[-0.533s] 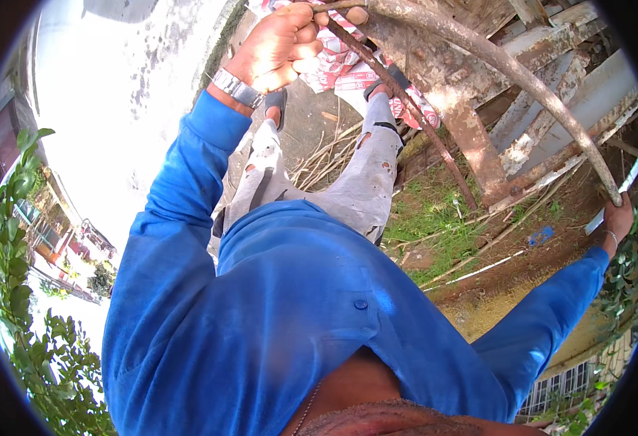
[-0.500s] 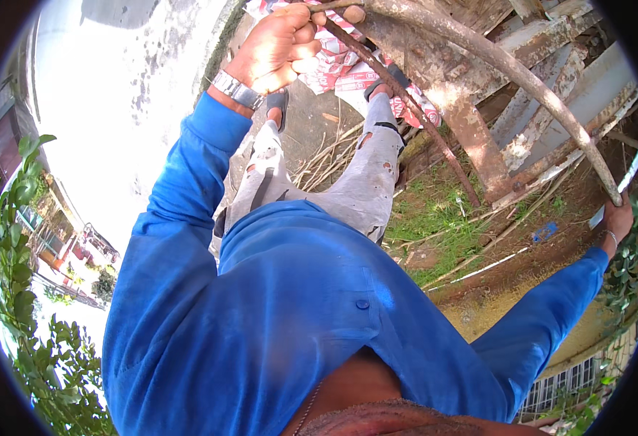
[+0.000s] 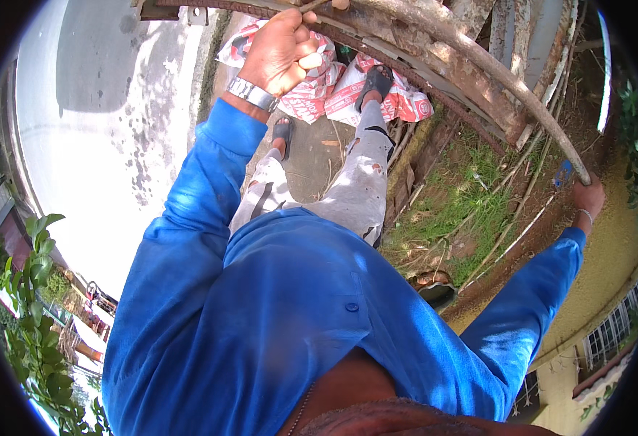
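My left hand (image 3: 281, 54) is raised at the upper middle, its fingers closed around a thin brown stick (image 3: 312, 6) that runs out of the picture's top. Out at the far right, my right hand (image 3: 588, 198) grips the lower end of a long grey-brown pole (image 3: 504, 76). That pole slants up and left toward the top edge, in front of a rusty metal frame (image 3: 435, 58). Whether the thin stick and the pole are joined is not clear. A metal-banded watch (image 3: 253, 94) circles my left wrist.
Red-and-white printed sacks (image 3: 341, 94) lie around my sandalled feet. Sticks and grass (image 3: 450, 211) cover the ground to the right, beside a yellow wall (image 3: 588, 269). A paved road (image 3: 94, 145) stretches to the left. Leafy branches (image 3: 35, 312) hang at the left edge.
My right hand and the pole's lower end have shifted left in the picture. The rusty frame sits higher in view, and more of the sacks shows. Both hands keep their grip.
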A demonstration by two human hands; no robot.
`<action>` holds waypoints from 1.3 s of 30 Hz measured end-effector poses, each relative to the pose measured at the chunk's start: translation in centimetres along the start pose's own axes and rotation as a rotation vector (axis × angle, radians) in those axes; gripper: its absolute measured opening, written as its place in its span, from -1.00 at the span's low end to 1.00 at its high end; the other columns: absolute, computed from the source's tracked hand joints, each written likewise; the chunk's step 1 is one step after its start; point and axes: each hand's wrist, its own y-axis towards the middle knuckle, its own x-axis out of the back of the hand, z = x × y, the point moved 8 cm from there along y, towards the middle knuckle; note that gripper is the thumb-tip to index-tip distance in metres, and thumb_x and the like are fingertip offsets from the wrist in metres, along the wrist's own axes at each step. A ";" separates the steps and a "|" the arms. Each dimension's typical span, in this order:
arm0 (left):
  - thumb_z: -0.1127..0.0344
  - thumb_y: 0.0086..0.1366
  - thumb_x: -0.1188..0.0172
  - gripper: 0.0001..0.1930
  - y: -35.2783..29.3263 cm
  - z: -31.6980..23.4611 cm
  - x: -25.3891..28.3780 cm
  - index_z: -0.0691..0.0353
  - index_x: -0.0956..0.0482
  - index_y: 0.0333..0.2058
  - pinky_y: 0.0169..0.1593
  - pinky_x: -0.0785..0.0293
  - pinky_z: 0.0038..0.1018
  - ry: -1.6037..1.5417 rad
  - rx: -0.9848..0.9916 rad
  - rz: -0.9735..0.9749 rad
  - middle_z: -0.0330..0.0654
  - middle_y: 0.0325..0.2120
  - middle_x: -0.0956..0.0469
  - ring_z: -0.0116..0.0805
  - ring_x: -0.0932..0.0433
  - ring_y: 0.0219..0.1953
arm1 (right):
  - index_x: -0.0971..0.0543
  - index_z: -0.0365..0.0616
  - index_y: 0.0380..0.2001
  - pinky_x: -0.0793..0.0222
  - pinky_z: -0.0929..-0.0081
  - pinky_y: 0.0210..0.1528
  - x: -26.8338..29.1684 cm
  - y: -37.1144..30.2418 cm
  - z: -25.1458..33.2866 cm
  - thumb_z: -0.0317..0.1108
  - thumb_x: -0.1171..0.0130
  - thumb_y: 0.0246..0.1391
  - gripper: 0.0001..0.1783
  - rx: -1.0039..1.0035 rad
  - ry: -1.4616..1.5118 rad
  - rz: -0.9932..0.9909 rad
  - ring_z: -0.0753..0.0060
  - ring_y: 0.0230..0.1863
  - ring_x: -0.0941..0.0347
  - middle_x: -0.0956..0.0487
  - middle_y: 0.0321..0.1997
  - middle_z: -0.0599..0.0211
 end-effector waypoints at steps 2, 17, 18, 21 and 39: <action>0.21 0.54 0.09 -0.78 -0.4 0.1 -1.0 0.25 -0.41 -0.19 -0.63 -0.01 -0.51 0.000 0.015 -0.015 -0.38 -0.65 -0.11 -0.51 -0.01 -0.69 | -0.68 0.10 -0.11 -0.48 -0.03 0.01 -0.3 -3.7 -0.3 -0.10 -0.28 -0.04 -0.61 -0.036 0.040 0.016 -0.21 -0.05 -0.57 -0.67 -0.13 -0.04; 0.31 0.49 0.12 -0.85 5.5 0.6 -0.8 0.26 -0.33 -0.14 -0.57 -0.02 -0.45 -0.026 -0.066 0.254 -0.34 -0.61 -0.07 -0.49 -0.01 -0.66 | -0.70 0.05 -0.12 -0.48 -0.06 0.06 -2.1 -29.8 3.7 -0.12 -0.17 0.01 -0.62 -0.463 0.113 0.097 -0.24 -0.03 -0.57 -0.66 -0.10 -0.08; 0.35 0.46 0.13 -0.87 5.9 0.5 -1.1 0.27 -0.32 -0.13 -0.58 -0.02 -0.44 -0.022 -0.078 0.231 -0.32 -0.61 -0.07 -0.47 -0.03 -0.66 | -0.70 0.04 -0.12 -0.48 -0.06 0.07 -2.5 -32.0 4.5 -0.13 -0.16 0.01 -0.62 -0.509 0.135 0.101 -0.25 -0.03 -0.57 -0.66 -0.10 -0.10; 0.40 0.42 0.15 -0.85 6.3 -0.1 -1.6 0.29 -0.32 -0.11 -0.59 -0.05 -0.43 0.019 -0.122 0.187 -0.29 -0.60 -0.08 -0.43 -0.04 -0.68 | -0.70 -0.03 -0.11 -0.48 -0.03 0.11 -3.9 -37.9 7.9 -0.14 -0.18 -0.04 -0.59 -0.616 0.178 0.144 -0.23 0.00 -0.57 -0.66 -0.08 -0.12; 0.47 0.33 0.17 -0.82 4.9 1.3 -3.4 0.26 -0.33 -0.12 -0.60 -0.16 -0.27 -0.029 -0.045 0.258 -0.23 -0.67 -0.09 -0.40 -0.09 -0.71 | -0.65 -0.04 -0.26 -0.51 0.02 -0.07 -3.1 -61.9 26.7 -0.08 -0.22 -0.04 -0.66 -0.815 0.426 0.235 -0.19 -0.11 -0.59 -0.67 -0.19 -0.02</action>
